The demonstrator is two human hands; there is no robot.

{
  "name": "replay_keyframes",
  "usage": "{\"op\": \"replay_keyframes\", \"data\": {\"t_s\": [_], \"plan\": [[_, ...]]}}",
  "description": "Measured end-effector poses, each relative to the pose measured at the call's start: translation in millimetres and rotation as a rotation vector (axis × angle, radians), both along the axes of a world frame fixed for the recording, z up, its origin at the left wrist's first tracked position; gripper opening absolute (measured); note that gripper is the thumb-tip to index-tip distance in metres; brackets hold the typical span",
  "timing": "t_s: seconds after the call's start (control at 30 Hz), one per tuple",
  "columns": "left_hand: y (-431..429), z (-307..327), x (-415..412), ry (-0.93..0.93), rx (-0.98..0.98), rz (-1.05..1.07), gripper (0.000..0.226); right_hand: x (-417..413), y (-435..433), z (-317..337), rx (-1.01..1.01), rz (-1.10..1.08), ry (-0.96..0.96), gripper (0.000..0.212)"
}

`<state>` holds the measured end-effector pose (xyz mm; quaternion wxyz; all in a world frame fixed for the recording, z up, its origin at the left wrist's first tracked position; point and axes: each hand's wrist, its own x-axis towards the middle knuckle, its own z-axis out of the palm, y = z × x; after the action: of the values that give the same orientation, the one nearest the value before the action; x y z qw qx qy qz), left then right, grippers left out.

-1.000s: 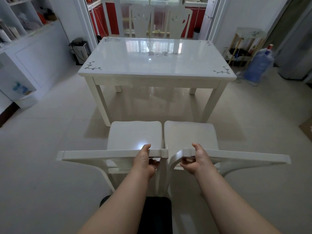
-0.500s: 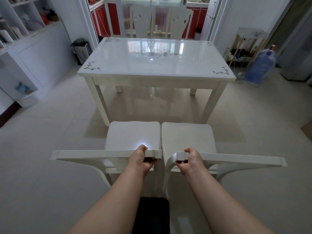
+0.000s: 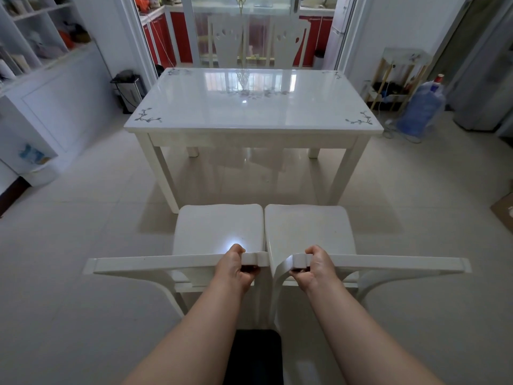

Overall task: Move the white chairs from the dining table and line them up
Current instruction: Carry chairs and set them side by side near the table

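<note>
Standing side by side on the near side of the dining table (image 3: 249, 107), two white chairs are held by their top rails. The left hand (image 3: 236, 266) is curled tight around the inner end of the left chair (image 3: 219, 229); the right hand (image 3: 313, 266) is clamped the same way on the right chair (image 3: 308, 229). Seat edges appear to be touching or nearly so. Because each chair is gripped at one inner corner only, twisting could be expected when it is pulled, and the outer legs may drag or catch on the tiled floor (image 3: 83, 218). The inner edges could be knocked together. Two more chairs (image 3: 258, 40) remain at the far side.
</note>
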<state>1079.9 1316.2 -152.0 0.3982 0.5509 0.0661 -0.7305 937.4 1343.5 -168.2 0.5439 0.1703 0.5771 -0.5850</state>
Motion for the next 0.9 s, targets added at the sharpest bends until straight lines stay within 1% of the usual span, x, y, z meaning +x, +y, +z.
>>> {"op": "replay_keyframes", "data": {"t_s": [0.23,0.47,0.53,0.6,0.7,0.77,0.8,0.87,0.9], "plan": [[0,2,-1,-0.013,0.019,0.002,0.005,2,-1,-1,0.007,0.006,0.037,0.014],[2,0,-1,-0.038,-0.001,-0.013,0.005,2,1,1,0.010,-0.002,0.023,0.015],[2,-1,1,-0.065,-0.004,-0.036,0.003,1,1,2,0.005,0.006,0.017,0.015],[4,-1,2,-0.089,0.002,-0.066,0.008,1,2,2,-0.003,0.006,0.005,0.015],[9,3,1,-0.101,-0.001,-0.102,0.016,0,3,1,-0.017,0.001,-0.007,0.005],[12,6,-2,-0.077,-0.009,-0.151,0.021,-1,4,2,-0.023,0.001,-0.028,0.019],[14,8,-4,-0.058,-0.009,-0.170,0.023,-1,6,3,-0.025,0.001,-0.032,0.021],[19,19,-11,-0.014,-0.001,-0.228,0.021,-2,10,7,-0.047,-0.010,-0.029,0.014],[22,25,-17,-0.006,-0.003,-0.281,0.023,-5,14,11,-0.057,-0.023,-0.015,0.012]]}}
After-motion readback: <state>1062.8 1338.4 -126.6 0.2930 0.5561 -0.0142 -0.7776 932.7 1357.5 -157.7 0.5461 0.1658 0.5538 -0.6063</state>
